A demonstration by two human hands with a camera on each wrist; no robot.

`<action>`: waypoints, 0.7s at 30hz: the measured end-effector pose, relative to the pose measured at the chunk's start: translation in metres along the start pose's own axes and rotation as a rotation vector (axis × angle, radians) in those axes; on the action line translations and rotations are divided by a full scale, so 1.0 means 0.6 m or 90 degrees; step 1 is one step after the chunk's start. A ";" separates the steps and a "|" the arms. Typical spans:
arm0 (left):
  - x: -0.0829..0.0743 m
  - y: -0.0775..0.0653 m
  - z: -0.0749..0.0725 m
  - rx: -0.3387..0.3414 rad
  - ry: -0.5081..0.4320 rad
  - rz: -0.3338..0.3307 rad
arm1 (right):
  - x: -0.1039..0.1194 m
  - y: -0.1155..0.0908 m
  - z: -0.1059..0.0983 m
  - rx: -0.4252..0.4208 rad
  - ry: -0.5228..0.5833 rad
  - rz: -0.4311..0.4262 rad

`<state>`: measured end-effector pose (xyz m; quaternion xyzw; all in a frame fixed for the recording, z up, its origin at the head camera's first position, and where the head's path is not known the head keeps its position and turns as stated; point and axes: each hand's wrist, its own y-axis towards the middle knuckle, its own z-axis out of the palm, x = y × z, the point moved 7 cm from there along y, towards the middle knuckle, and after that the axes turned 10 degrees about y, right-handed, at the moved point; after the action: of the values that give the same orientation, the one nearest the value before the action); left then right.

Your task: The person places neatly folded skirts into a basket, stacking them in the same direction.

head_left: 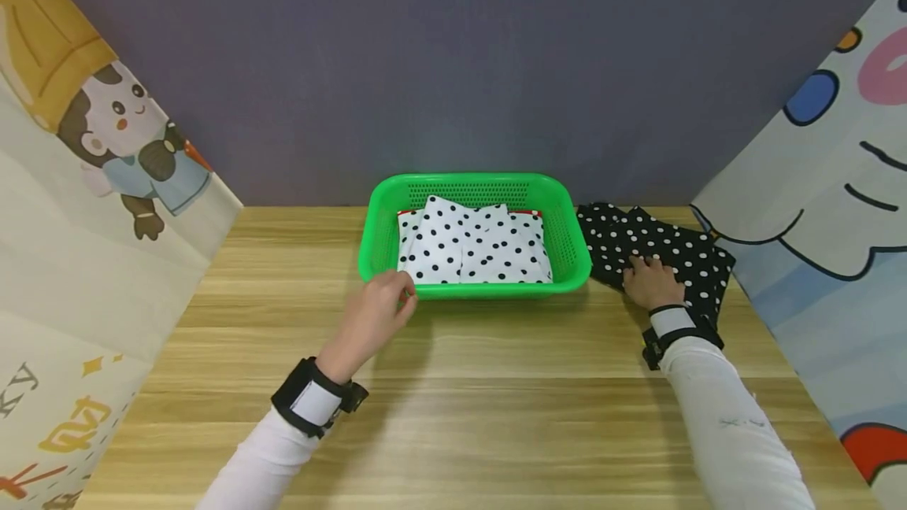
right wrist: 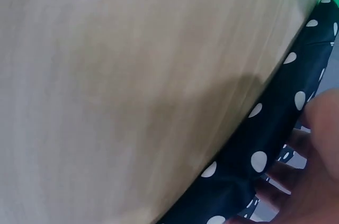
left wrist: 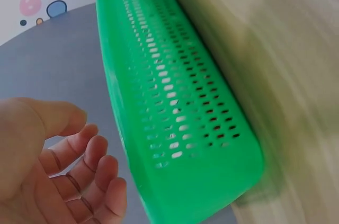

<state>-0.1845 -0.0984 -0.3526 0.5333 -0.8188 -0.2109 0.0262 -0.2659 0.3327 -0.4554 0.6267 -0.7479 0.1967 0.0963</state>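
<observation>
My left hand (head_left: 375, 313) is at the front left corner of a green plastic basket (head_left: 478, 290). In the left wrist view, the fingers (left wrist: 87, 181) are loosely bent with nothing between them, beside the basket's perforated wall (left wrist: 175, 91). White cloth with black dots (head_left: 460, 246) lies folded inside. To the right of the basket, my right hand (head_left: 653, 284) rests on a black cloth with white dots (head_left: 676, 246). The right wrist view has the thumb and fingers (right wrist: 288, 173) against that cloth's fold; the fingertips are hidden, so whether they pinch it cannot be told.
The basket stands on a wood-grain table (head_left: 496, 400) against a dark grey wall panel (head_left: 453, 61). Panels with cartoon prints border the table on the left (head_left: 85, 258) and on the right (head_left: 836, 321). Part of the black cloth lies close to the right panel.
</observation>
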 end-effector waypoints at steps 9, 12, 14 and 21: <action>-0.012 -0.037 0.018 0.027 0.014 0.000 | -0.004 -0.026 0.000 0.019 -0.005 -0.025; -0.015 -0.044 0.023 0.039 0.003 0.000 | -0.006 -0.037 0.001 0.020 -0.007 -0.031; -0.017 -0.047 0.026 0.047 -0.004 0.001 | -0.007 -0.046 0.001 0.016 -0.010 -0.036; -0.022 -0.057 0.038 0.059 -0.004 0.016 | -0.009 -0.079 0.002 -0.003 -0.023 -0.065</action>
<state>-0.1552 -0.0912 -0.3835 0.5231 -0.8342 -0.1744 0.0016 -0.2183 0.3304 -0.4502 0.6675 -0.7167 0.1787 0.0940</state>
